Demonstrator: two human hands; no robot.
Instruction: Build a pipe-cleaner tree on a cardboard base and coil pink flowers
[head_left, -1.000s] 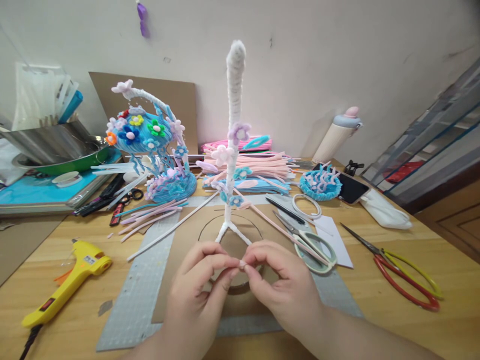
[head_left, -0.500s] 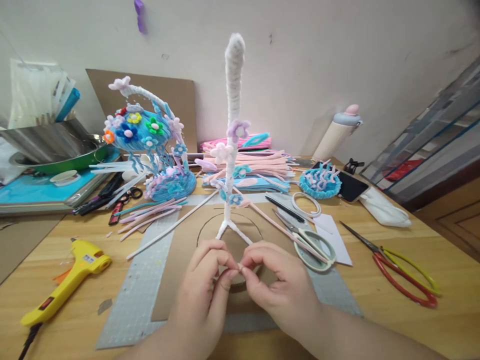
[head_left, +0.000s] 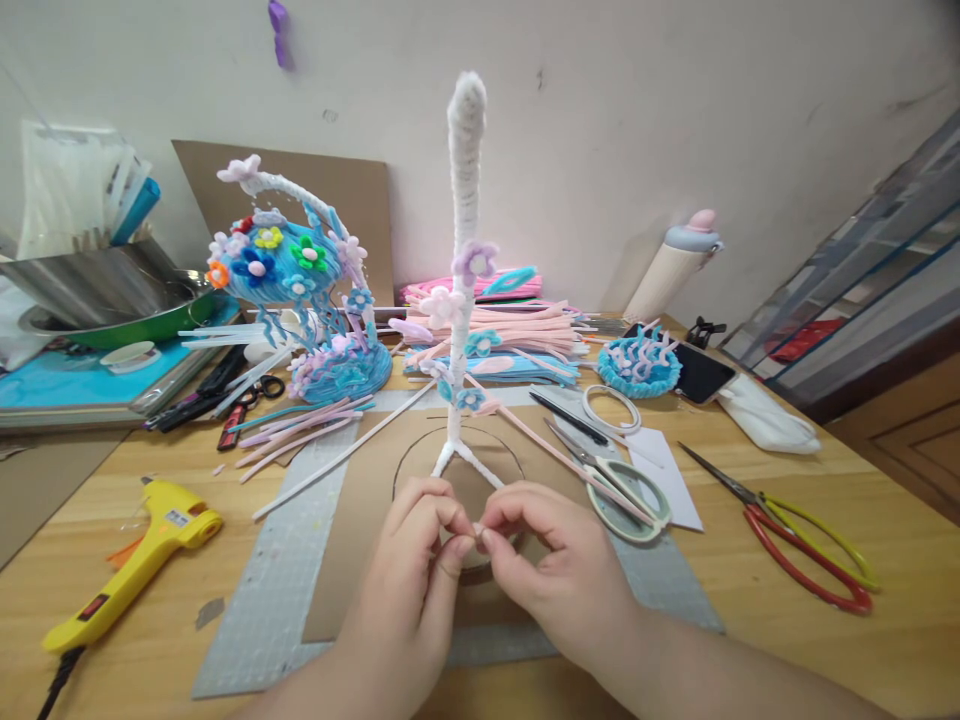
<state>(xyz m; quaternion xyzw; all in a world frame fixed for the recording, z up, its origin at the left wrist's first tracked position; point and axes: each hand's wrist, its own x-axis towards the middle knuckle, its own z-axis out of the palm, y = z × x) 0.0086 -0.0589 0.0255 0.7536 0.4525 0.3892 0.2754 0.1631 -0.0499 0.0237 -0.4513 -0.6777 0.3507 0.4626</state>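
Low in the middle, my left hand point(head_left: 416, 560) and my right hand point(head_left: 559, 560) meet, thumbs and forefingers pinched together. Between the fingertips shows a tiny pale bit point(head_left: 478, 530), too small to name and mostly covered. Just beyond my hands stands an upright white fuzzy stem point(head_left: 466, 170), forked at the bottom, its two legs running down behind my fingers. It carries several purple, pink and blue pipe-cleaner flowers point(head_left: 475, 263). Under my hands lies a cardboard sheet point(head_left: 360, 560) with a circle drawn on it.
A yellow glue gun point(head_left: 142, 560) lies left. On the right are green-handled scissors point(head_left: 630, 495) and red-and-yellow-handled scissors point(head_left: 795, 550). Behind are pipe-cleaner bundles point(head_left: 517, 330), a flowered blue ornament point(head_left: 300, 270) and a blue fuzzy dish point(head_left: 640, 370). A grey cutting mat point(head_left: 255, 600) lies beneath the cardboard.
Both hands stay pinched together in nearly the same place, with only a slight shift of the fingers. The stem's top has tilted a touch to the left.
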